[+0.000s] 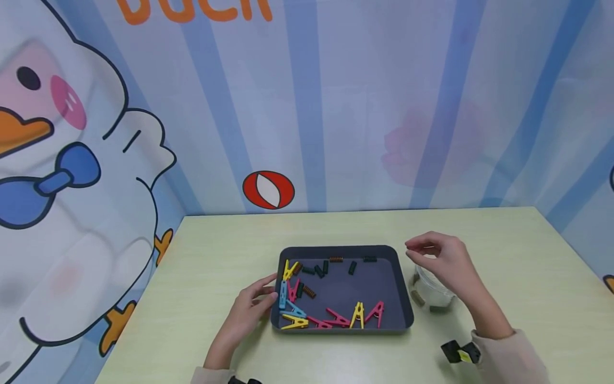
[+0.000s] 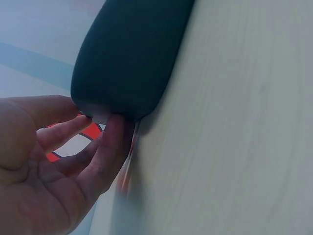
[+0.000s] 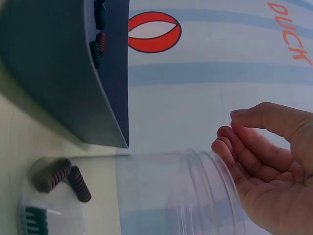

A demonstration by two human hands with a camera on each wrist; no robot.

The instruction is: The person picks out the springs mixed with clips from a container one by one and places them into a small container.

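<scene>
My left hand (image 1: 248, 312) holds the left wall of a dark grey tray (image 1: 355, 288); in the left wrist view the fingers and thumb grip its edge. Above a clear plastic jar (image 1: 434, 288), my right hand (image 1: 446, 261) has its fingers loosely bent, with nothing visible between them and the thumb. Inside the jar, the right wrist view shows brown springs (image 3: 80, 183) and a dark green spring (image 3: 34, 221) at the bottom. Several dark green springs (image 1: 352, 268) and brown springs (image 1: 309, 291) lie in the tray.
Also in the tray are yellow clothespins (image 1: 357, 316), pink clothespins (image 1: 376, 313) and blue clothespins (image 1: 283, 294), along its left and front sides. The pale table (image 1: 230, 234) meets a printed backdrop (image 1: 345, 106) behind. The jar stands just right of the tray.
</scene>
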